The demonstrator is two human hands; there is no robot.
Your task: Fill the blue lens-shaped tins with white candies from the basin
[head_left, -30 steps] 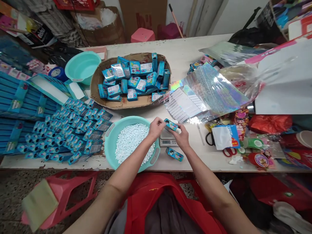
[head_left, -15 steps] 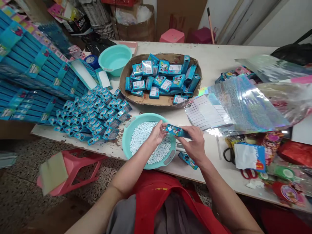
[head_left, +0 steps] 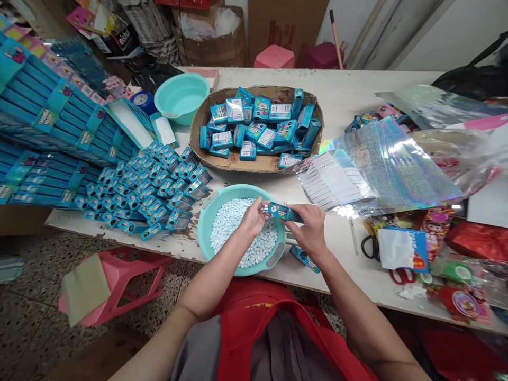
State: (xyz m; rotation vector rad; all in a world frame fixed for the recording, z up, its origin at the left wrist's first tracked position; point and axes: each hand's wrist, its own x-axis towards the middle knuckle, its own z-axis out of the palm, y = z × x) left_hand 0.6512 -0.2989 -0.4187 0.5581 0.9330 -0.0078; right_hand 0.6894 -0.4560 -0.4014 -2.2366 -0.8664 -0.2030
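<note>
My right hand [head_left: 310, 226] grips a small blue candy box [head_left: 284, 212] by one end and holds it level over the right rim of a turquoise basin [head_left: 205, 233]. Small pale candies [head_left: 226, 225] fill much of the basin. Cupped just above them, my left hand [head_left: 253, 218] has a few white candies in its curled fingers, right at the left end of the box. White shows in the round hole of the box there. Another blue box [head_left: 304, 258] lies on the table below my right wrist.
Beyond the basin stands a cardboard tray [head_left: 254, 165] heaped with blue boxes. Many upright boxes [head_left: 154, 190] crowd the left, beside stacked blue packs [head_left: 59, 116]. An empty turquoise basin [head_left: 182, 95] sits behind. Plastic sheets [head_left: 392, 164] and scissors [head_left: 370, 246] lie right.
The view has shifted slightly. My left hand stays by the box's end, its fingers turned a little, with white candies now showing between them and the box.
</note>
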